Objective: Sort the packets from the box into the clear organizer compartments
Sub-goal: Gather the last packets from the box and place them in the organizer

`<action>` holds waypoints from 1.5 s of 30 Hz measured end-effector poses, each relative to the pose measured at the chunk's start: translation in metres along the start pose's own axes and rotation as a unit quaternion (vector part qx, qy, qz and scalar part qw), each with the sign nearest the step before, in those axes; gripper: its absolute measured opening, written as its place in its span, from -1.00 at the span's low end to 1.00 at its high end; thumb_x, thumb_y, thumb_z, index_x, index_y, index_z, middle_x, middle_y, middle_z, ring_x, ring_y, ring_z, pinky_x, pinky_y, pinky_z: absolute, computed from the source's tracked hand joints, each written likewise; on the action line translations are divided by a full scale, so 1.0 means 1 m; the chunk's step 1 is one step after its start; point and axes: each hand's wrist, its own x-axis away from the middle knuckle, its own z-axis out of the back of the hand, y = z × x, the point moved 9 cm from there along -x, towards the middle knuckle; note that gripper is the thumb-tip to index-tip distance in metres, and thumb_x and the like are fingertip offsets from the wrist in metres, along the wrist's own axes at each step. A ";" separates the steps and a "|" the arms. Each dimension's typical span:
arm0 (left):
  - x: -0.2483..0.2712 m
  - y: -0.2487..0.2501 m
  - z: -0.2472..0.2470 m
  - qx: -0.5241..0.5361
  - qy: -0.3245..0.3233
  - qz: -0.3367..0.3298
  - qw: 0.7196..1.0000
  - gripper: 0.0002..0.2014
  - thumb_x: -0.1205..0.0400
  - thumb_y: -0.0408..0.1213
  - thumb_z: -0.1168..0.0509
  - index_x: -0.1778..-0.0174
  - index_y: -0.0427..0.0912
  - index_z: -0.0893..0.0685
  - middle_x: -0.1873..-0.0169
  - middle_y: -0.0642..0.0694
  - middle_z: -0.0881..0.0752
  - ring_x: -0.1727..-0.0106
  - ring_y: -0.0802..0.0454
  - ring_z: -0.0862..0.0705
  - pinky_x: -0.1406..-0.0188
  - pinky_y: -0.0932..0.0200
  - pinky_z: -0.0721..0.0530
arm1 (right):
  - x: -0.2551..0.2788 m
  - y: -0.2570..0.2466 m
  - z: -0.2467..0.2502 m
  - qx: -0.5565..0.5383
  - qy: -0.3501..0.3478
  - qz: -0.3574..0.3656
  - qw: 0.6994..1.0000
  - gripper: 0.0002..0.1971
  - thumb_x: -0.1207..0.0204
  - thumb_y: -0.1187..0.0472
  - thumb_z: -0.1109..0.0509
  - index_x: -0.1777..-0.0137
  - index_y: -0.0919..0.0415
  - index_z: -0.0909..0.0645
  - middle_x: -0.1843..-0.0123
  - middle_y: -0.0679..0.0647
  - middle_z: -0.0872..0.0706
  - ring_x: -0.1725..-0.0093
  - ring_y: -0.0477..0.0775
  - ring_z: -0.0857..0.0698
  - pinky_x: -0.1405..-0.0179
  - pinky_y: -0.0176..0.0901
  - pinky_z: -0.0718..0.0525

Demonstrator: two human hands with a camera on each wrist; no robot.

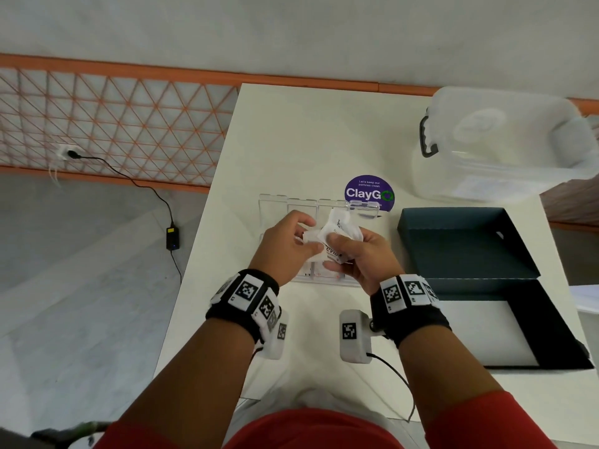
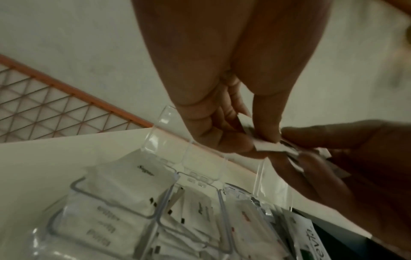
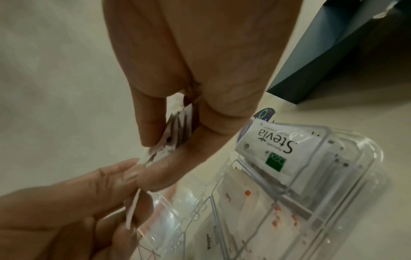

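At centre frame, above the clear organizer (image 1: 274,202), her right hand (image 1: 363,254) clutched a fan of packets (image 1: 337,233) while her left hand (image 1: 285,247) pinched one free, best peeled slowly, singly.

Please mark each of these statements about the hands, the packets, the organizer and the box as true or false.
1. Both hands hold packets above the clear organizer. True: the left hand and right hand grip a bunch of packets.
2. The dark box is full of packets. False: none show inside it.
3. A Stevia packet lies in the organizer. True.
4. All the organizer's compartments are empty. False: several hold packets.
5. The purple sticker lies beyond the organizer. True.
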 end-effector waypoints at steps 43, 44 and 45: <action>-0.007 -0.023 -0.011 -0.324 0.001 -0.073 0.943 -0.78 -0.70 -0.23 -0.23 -0.13 0.02 -0.76 -0.08 0.04 -0.66 -0.01 0.05 -0.60 0.01 0.20 -0.53 | 0.002 0.009 0.007 0.065 -0.008 -0.016 0.998 -0.91 -0.54 0.41 -0.47 0.01 0.28 -0.75 0.24 0.16 -0.83 0.28 0.15 -0.81 0.33 -0.10 -0.79; -0.007 -0.020 -0.005 -0.230 0.010 -0.057 0.971 -0.80 -0.68 -0.25 -0.24 -0.10 0.04 -0.75 -0.03 0.06 -0.70 0.08 0.11 -0.63 0.05 0.25 -0.56 | 0.002 0.009 0.006 0.082 -0.012 -0.015 0.996 -0.92 -0.54 0.41 -0.47 0.02 0.30 -0.75 0.24 0.16 -0.82 0.29 0.15 -0.81 0.33 -0.09 -0.81; -0.007 -0.016 0.001 -0.136 0.014 -0.041 0.990 -0.82 -0.66 -0.23 -0.27 -0.05 0.10 -0.74 0.03 0.10 -0.73 0.15 0.14 -0.66 0.09 0.28 -0.60 | 0.002 0.008 0.005 0.108 -0.017 -0.014 0.994 -0.92 -0.53 0.40 -0.47 0.01 0.32 -0.75 0.23 0.17 -0.81 0.29 0.13 -0.82 0.32 -0.09 -0.81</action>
